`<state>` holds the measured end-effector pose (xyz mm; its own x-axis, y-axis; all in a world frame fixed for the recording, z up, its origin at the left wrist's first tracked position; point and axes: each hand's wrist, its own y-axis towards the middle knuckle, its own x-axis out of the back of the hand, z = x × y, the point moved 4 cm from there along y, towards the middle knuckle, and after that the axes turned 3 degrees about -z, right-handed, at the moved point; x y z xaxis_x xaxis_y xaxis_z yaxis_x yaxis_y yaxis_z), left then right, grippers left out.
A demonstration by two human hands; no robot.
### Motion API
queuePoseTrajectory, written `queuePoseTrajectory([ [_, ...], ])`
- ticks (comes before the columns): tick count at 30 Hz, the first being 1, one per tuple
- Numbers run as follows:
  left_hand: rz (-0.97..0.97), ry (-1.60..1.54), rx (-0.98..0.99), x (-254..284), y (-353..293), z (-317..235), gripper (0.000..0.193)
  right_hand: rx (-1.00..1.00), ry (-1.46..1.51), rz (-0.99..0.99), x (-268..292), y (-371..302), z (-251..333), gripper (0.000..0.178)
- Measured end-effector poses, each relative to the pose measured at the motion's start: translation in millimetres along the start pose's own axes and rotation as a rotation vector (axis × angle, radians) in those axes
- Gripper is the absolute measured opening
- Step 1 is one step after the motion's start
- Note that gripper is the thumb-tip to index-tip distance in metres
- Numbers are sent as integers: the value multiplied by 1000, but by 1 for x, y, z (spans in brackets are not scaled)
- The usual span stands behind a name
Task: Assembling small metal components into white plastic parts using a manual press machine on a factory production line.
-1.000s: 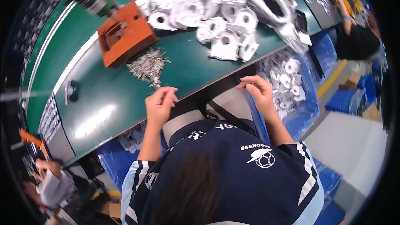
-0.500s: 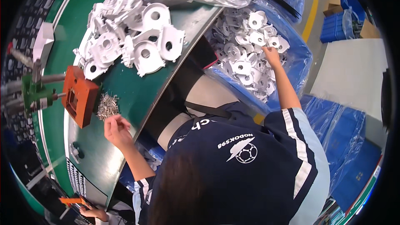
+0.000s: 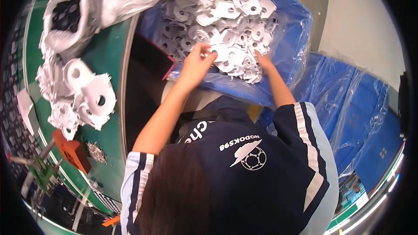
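Note:
A heap of white plastic parts, flat plates with a round hole and a rounded end, fills a large blue bin lined with clear film. At the near left side of the heap, my left hand has thumb and fingers closed at the edge of one white plastic part. My right hand reaches into the heap's right side with fingers stretched out and apart, touching the parts. Its fingertips are partly lost among them.
On the green workbench to my left lie more white parts, a bulky clear plastic bag, an orange fixture block and a small pile of metal pins. Film-covered blue bins stand at right.
My left hand has left the bench beside the metal pins and come over to the bin. My right hand has moved nearer along the heap's right side. The view has swung toward the bin.

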<state>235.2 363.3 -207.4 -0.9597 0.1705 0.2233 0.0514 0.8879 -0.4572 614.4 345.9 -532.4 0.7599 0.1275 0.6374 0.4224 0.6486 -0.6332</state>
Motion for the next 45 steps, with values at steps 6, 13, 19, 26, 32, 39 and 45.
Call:
queuePoseTrajectory([
  [6, -197, 403, 238, -28, 80, 99, 79, -198, 275, 137, 6, -76, 75, 99],
  [13, -218, 507, 358, -38, 71, 110, 97, -346, 697, 249, 11, -84, 53, 59],
  [19, -237, 429, 417, -36, 68, 130, 87, -192, 404, 129, -16, -64, 30, 83],
  [26, -120, 546, 490, -29, 74, 132, 65, -203, -85, -14, -8, -92, 63, 86],
  [32, -74, 560, 552, -29, 75, 129, 69, -77, -277, 55, -8, -82, 63, 92],
  [39, -85, 584, 501, -30, 69, 127, 75, -59, -454, 85, -2, -82, 85, 112],
  [45, -116, 574, 492, -30, 71, 132, 73, -89, -246, 70, -14, -71, 60, 107],
])
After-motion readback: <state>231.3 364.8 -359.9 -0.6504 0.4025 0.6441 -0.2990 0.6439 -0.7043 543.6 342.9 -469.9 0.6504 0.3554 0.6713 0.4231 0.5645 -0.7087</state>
